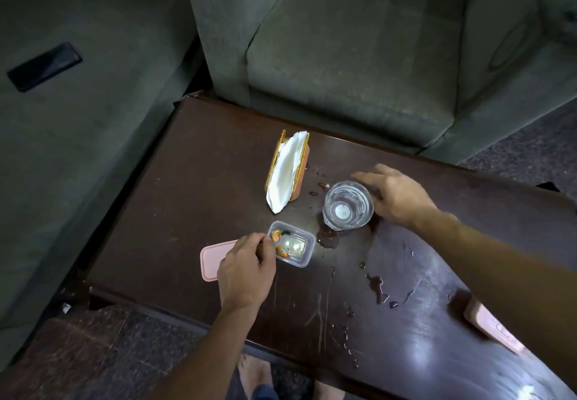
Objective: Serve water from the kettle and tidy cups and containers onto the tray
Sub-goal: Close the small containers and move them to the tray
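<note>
A clear glass (348, 206) with water in it stands on the dark wooden table (193, 199). My right hand (396, 199) lies against its right side, with the fingers reaching out straight behind the rim. A small clear plastic container (296, 248) with wrapped sweets sits left of the glass. My left hand (246, 268) has curled fingers that pinch the container's near-left rim. A pink lid (210, 259) lies flat beside the container, partly under that hand. No kettle or tray is in view.
A napkin holder with white napkins (287, 168) stands behind the container. Water puddles (377, 287) spread around the glass and to the right. A pink flat object (490, 326) lies under my right forearm. A grey armchair (352, 56) and a sofa with a black device (43, 66) border the table.
</note>
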The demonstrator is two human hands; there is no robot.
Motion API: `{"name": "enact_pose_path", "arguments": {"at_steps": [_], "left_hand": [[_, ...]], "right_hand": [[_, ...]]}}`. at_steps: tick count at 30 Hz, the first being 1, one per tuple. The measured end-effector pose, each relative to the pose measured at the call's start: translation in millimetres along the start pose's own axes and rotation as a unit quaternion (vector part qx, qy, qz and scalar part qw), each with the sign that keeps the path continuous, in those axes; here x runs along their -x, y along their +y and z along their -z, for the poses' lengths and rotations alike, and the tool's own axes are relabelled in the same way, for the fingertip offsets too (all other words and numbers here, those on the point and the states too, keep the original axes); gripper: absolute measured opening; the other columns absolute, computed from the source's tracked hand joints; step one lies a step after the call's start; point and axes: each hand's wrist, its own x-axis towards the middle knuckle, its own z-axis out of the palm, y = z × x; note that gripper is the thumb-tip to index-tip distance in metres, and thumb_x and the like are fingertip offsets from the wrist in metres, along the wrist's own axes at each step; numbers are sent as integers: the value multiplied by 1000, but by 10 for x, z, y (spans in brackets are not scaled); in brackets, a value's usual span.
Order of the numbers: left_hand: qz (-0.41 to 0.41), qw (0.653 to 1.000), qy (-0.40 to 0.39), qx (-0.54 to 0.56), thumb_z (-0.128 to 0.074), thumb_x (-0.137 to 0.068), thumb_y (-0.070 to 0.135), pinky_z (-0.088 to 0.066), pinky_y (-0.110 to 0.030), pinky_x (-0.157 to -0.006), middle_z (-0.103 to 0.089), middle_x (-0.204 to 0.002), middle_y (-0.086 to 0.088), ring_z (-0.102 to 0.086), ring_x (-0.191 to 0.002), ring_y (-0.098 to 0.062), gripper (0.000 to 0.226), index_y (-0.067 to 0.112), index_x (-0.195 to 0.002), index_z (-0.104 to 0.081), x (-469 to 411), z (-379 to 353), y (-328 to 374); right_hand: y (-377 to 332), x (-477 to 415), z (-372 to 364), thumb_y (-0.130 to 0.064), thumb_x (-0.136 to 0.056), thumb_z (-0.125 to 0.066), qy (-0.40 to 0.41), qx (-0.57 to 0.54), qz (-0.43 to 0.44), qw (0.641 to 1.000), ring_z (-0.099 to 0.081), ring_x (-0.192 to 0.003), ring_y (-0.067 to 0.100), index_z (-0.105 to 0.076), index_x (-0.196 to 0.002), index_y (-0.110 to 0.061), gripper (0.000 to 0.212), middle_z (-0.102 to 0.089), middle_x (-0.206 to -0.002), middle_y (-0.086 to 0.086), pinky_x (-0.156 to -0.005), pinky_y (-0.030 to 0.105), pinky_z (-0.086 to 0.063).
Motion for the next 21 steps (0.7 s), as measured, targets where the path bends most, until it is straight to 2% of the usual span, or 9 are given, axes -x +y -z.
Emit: {"name": "enact_pose_path", "arguments": {"at_steps": [3,5,9,11,13,15,17,19,21], "left_hand": [[-4,1000,6,-3,-55,-101,28,-46,-30,-69,-73,-92,7,-66,-81,-18,18,21,-97,-72,-11,1,5],[-3,1000,5,-1,-56,-101,28,-48,-32,-71,-73,-93,6,-67,-83,-18,18,20,-99,-72,-23,8,15],[6,1000,-1,4,-54,-102,30,-55,-38,-75,-73,-95,5,-67,-85,-19,21,20,-102,-72,-19,16,30],[11,1000,1,6,-54,-103,30,-56,-39,-75,-73,-95,5,-68,-85,-20,21,19,-103,-72,-12,21,33],[9,1000,2,4,-54,-103,29,-55,-38,-74,-73,-95,4,-68,-85,-19,21,19,-102,-72,-4,23,44],[5,1000,0,1,-54,-102,29,-55,-38,-73,-73,-92,5,-67,-83,-19,20,19,-100,-71,3,34,49],[4,1000,-4,-1,-54,-102,28,-54,-38,-71,-72,-89,5,-67,-81,-20,20,19,-96,-70,3,37,59],[9,1000,-2,-6,-54,-102,29,-53,-38,-71,-72,-90,5,-67,-83,-21,20,18,-95,-70,6,37,73],[9,1000,2,-11,-55,-101,29,-53,-36,-70,-72,-90,5,-67,-83,-21,20,18,-94,-70,20,35,78]], "right_hand": [[-72,-154,89,-45,-93,-65,-104,49,37,993,-54,-115,17,-53,-137,-51,46,-52,-117,-8,-88,36,-51],[-127,-213,113,-47,-92,-64,-124,77,54,988,-53,-110,13,-54,-131,-54,41,-49,-112,-10,-83,32,-47],[-135,-254,97,-42,-91,-66,-96,108,69,987,-60,-106,18,-67,-115,-38,24,-53,-106,-8,-77,32,-48],[-85,-252,64,-35,-90,-69,-67,98,73,990,-62,-101,23,-68,-109,-29,20,-55,-103,-6,-72,30,-44],[-14,-205,30,-29,-89,-70,-24,64,58,996,-64,-96,26,-68,-103,-25,15,-58,-100,-5,-70,31,-47],[68,-119,-21,-26,-87,-71,39,10,20,999,-65,-89,27,-68,-94,-23,8,-61,-92,-5,-71,34,-51],[170,33,-86,-26,-85,-73,113,-64,-63,990,-66,-80,22,-67,-88,-24,6,-66,-84,-6,-71,33,-52],[244,262,-177,-28,-84,-74,186,-153,-174,955,-65,-72,12,-66,-86,-24,10,-70,-76,-9,-72,28,-50],[212,539,-311,-27,-84,-74,238,-209,-251,915,-62,-66,-6,-65,-87,-24,11,-67,-70,-17,-71,18,-46]]}}
